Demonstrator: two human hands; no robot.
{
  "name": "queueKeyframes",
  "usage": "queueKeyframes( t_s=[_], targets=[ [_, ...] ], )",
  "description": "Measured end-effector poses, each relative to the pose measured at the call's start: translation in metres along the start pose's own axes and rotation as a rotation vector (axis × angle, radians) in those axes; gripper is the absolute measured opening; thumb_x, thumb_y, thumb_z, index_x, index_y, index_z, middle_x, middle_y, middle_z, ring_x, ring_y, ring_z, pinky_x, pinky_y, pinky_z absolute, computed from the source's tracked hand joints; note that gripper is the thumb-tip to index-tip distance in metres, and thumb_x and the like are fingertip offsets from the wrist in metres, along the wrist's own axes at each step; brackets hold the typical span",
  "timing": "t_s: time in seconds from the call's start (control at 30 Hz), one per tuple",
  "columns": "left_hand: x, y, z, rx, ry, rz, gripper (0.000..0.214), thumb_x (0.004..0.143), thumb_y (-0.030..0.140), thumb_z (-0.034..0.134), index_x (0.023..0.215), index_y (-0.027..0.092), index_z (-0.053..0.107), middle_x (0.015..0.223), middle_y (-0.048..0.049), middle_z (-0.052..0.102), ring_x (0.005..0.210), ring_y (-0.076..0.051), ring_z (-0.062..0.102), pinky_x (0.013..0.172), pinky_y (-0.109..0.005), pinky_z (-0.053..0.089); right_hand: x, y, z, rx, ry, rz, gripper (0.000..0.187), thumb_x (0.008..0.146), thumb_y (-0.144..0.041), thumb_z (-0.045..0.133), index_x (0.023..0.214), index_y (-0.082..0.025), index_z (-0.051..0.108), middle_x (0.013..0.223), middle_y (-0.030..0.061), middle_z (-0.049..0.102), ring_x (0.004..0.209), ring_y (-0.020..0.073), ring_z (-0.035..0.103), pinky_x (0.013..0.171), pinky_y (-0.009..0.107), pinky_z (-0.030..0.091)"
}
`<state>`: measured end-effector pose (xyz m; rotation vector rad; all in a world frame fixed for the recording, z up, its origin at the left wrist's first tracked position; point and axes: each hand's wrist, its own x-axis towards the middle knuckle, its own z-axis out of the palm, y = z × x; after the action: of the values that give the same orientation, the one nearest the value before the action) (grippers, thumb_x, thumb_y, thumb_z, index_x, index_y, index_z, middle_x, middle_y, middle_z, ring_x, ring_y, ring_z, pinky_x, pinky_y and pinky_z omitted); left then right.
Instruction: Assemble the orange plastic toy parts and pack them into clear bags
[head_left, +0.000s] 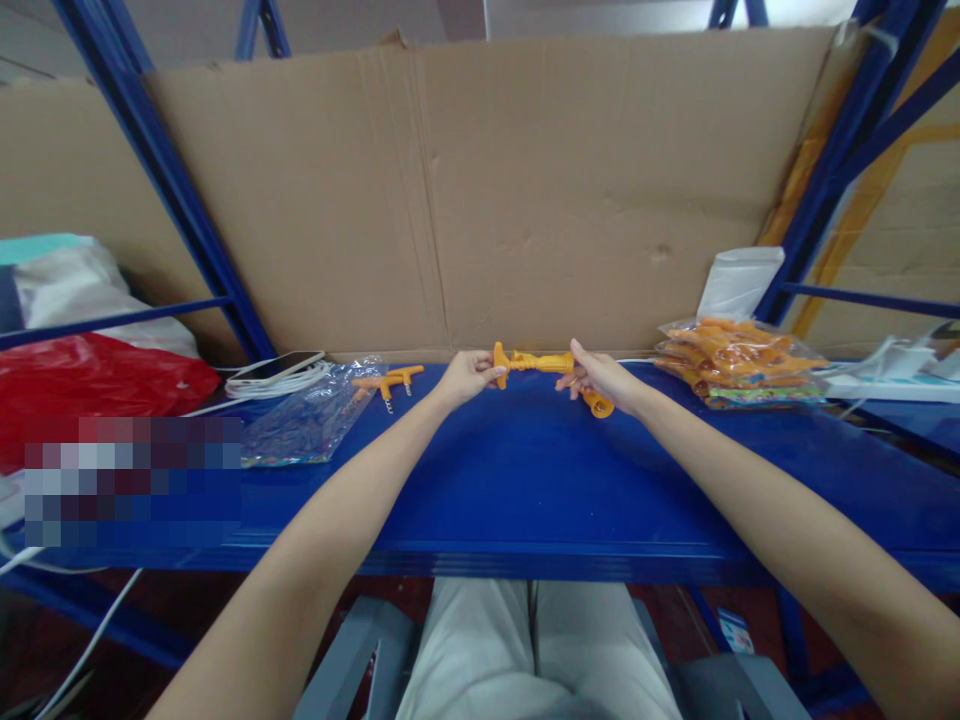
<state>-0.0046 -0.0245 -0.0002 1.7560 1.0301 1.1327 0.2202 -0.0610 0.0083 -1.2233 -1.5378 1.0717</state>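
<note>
An orange plastic toy part (534, 361) is held level between both hands above the back of the blue shelf (525, 480). My left hand (469, 375) pinches its left end, fingers closed. My right hand (600, 376) grips the right end, and a second small orange piece (599, 404) shows under its fingers. Another orange piece (388, 381) lies on the shelf left of my left hand, beside a clear plastic bag (307, 425).
A packet of orange parts (731, 360) lies at the right with a white bag (739, 282) behind it. A phone with white cable (277, 375) and a red bag (90, 385) are left. A cardboard sheet (487, 190) backs the shelf.
</note>
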Motion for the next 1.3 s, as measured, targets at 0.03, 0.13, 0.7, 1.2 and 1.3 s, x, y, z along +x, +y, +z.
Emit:
queueKeyframes(
  t_s=[0.03, 0.13, 0.7, 1.2, 1.3],
  targets=[
    [0.0002, -0.0003, -0.0006, 0.003, 0.004, -0.004, 0.008, 0.072, 0.01, 0.063, 0.08, 0.009, 0.062, 0.063, -0.0021, 0.067, 0.057, -0.01, 0.062, 0.062, -0.025, 0.053, 0.0006, 0.0003, -0.0009, 0.028, -0.028, -0.01, 0.034, 0.089, -0.045, 0.036, 0.087, -0.015, 0.052, 0.069, 0.0085, 0.069, 0.045, 0.0096, 0.056, 0.039, 0.019, 0.034],
    [0.0001, -0.0007, -0.0022, 0.006, 0.007, -0.007, 0.009, 0.072, 0.011, 0.064, 0.081, 0.009, 0.062, 0.064, -0.0023, 0.067, 0.058, -0.01, 0.063, 0.062, -0.024, 0.053, 0.0012, 0.0017, -0.0049, 0.066, -0.111, -0.036, 0.015, 0.087, -0.03, 0.048, 0.092, -0.017, 0.049, 0.073, 0.0061, 0.069, 0.052, 0.0097, 0.06, 0.045, 0.018, 0.039],
    [-0.0014, 0.0017, -0.0034, 0.032, -0.008, -0.002, 0.004, 0.072, 0.011, 0.062, 0.076, 0.009, 0.061, 0.062, -0.0022, 0.066, 0.055, -0.01, 0.062, 0.06, -0.024, 0.051, -0.0026, -0.0003, -0.0061, -0.046, -0.042, -0.049, 0.021, 0.081, -0.034, 0.058, 0.088, -0.015, 0.057, 0.076, 0.0058, 0.067, 0.054, 0.0082, 0.058, 0.043, 0.017, 0.039],
    [0.0011, -0.0014, -0.0032, 0.049, -0.033, 0.007, 0.007, 0.071, 0.012, 0.063, 0.077, 0.008, 0.062, 0.064, -0.0034, 0.067, 0.057, -0.012, 0.063, 0.063, -0.027, 0.052, -0.0083, -0.0054, -0.0027, -0.156, -0.035, -0.065, 0.037, 0.085, -0.039, 0.049, 0.064, -0.012, 0.06, 0.057, 0.0048, 0.064, 0.049, 0.008, 0.053, 0.052, 0.02, 0.039],
    [0.001, -0.0017, -0.0035, 0.037, -0.042, 0.005, 0.007, 0.071, 0.011, 0.063, 0.077, 0.008, 0.061, 0.063, -0.0028, 0.066, 0.057, -0.011, 0.063, 0.06, -0.025, 0.052, -0.0075, -0.0044, -0.0036, -0.157, -0.049, -0.053, 0.038, 0.085, -0.042, 0.048, 0.066, -0.012, 0.06, 0.059, 0.0059, 0.065, 0.049, 0.0083, 0.053, 0.049, 0.02, 0.037]
  ],
)
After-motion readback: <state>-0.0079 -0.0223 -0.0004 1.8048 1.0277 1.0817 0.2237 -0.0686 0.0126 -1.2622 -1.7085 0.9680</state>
